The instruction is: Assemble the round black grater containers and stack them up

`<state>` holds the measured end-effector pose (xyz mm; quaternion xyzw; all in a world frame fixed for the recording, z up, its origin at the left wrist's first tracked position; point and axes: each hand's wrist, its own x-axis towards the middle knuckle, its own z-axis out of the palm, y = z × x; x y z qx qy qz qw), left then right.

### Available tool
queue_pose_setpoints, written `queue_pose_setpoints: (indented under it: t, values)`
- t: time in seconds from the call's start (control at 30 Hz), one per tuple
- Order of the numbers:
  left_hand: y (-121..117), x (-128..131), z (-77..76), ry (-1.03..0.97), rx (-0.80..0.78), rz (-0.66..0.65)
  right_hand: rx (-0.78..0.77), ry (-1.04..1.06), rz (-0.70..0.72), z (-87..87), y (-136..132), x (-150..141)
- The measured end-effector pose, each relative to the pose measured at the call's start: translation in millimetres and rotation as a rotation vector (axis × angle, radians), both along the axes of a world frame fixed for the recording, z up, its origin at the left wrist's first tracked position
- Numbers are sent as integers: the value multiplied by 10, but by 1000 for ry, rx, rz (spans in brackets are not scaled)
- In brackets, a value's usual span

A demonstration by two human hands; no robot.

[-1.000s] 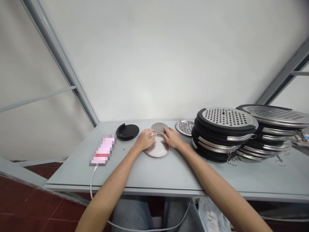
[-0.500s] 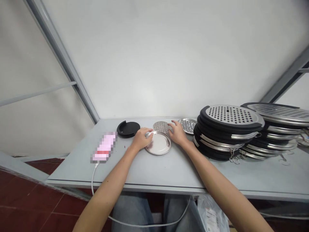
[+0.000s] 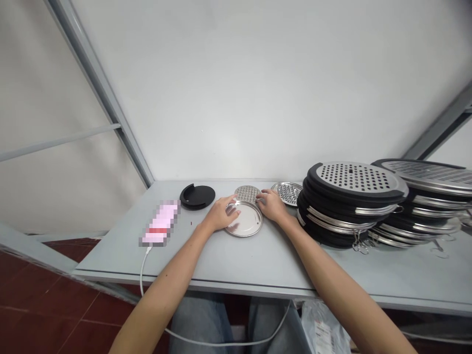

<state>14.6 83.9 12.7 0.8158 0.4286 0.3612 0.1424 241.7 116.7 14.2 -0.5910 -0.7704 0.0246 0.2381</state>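
Plate (image 3: 246, 224), round without long axis, lay on the table (image 3: 239, 263), its left rim beneath the nearer left hand (image 3: 220, 214), fingers parted, its right rim beside the right hand (image 3: 272, 205), whose bent fingers' grip was indiscernible.

Slim bare forearms (image 3: 174, 280) and hands (image 3: 220, 214), with faded blue denim trousers (image 3: 199, 322)

The left hand (image 3: 223, 213), fingers spread, was at the left rim of a shiny plate (image 3: 246, 222) on the table (image 3: 228, 263). The right hand (image 3: 272, 204) was by its right side. A holey disc (image 3: 246, 193) lay behind, near the back edge. A black dish (image 3: 202, 195) sat near the back left corner. A tall stack (image 3: 342, 204) stood farther right.
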Motion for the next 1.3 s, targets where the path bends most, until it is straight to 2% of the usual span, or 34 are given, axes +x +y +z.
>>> queue_pose_setpoints:
  t: [0.67,0.83,1.0,1.3]
  values:
    - [13,23,-11,23,81,22,-20,21,63,55,-26,22]
    - [-22,-5,99,31,57,-24,-8,76,90,42,-1,35]
    - [-50,-124,211,115,-72,-96,-3,153,77,28,25,63]
    - [8,-213,220,44,-84,-91,88,182,52,7,51,72]
